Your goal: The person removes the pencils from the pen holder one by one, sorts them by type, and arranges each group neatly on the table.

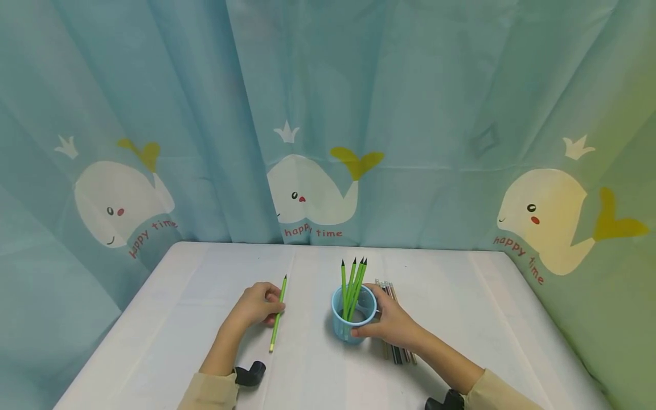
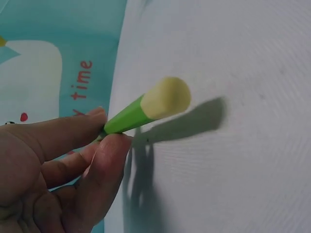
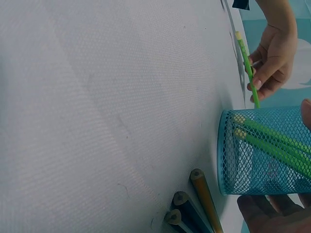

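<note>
My left hand (image 1: 255,305) pinches a green pencil (image 1: 275,333) between thumb and fingers, left of the table's middle. Its black point faces away from me. The pale yellow eraser end (image 2: 169,97) faces the left wrist camera, and its shadow falls on the cloth beside it. With my right hand (image 1: 393,326) I grip a light blue mesh pencil cup (image 1: 340,329) from its right side, thumb at the front. Inside the upright cup lean several green pencils (image 1: 345,287), points up, their eraser ends seen through the mesh (image 3: 257,170) in the right wrist view.
Several dark and brown pencils (image 1: 398,354) lie side by side right of the cup, partly hidden under my right hand and forearm. A white cloth (image 1: 205,296) covers the table. Behind it hangs a blue-green curtain (image 1: 430,114) printed with whales.
</note>
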Demonstrator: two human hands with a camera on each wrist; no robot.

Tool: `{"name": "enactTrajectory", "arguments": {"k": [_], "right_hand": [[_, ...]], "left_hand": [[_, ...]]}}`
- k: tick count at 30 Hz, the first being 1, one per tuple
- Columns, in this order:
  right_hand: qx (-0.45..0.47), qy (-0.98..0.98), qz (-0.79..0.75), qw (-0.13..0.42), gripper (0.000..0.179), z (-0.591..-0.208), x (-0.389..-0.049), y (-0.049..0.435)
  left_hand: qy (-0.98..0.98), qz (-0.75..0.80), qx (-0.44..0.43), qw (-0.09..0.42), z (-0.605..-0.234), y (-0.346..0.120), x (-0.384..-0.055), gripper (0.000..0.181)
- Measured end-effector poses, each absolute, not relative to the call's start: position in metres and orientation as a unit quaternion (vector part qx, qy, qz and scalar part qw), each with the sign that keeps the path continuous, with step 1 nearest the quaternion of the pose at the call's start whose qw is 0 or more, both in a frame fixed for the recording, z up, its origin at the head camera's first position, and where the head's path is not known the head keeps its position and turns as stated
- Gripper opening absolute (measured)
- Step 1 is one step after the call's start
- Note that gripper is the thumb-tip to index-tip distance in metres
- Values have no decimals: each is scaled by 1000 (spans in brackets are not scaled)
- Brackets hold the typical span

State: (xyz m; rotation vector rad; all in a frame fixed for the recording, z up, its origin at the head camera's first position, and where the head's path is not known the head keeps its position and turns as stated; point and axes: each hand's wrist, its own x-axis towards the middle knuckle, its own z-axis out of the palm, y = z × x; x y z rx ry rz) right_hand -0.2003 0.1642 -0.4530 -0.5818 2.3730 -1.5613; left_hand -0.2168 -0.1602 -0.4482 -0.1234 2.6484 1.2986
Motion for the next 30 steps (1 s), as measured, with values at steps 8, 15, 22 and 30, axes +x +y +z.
{"name": "enactTrajectory", "arguments": {"k": [8,15,22,30], "right_hand": [[-204,810,-537,118,91,-452,-200,164],[-202,815,-531,114,91,-451,-199,164],[-198,816,-532,113,91,-451,-200,164],[-194,816,-531,118,91,-450,-199,164]], "left_hand": [[895,432,-49,102,-456,-160,-217,28],[907,410,-44,90,-454,-160,-215,33],[910,414,3,39,-439,-152,-214,30],[852,513,98,35,-413,-132,-208,26]]}}
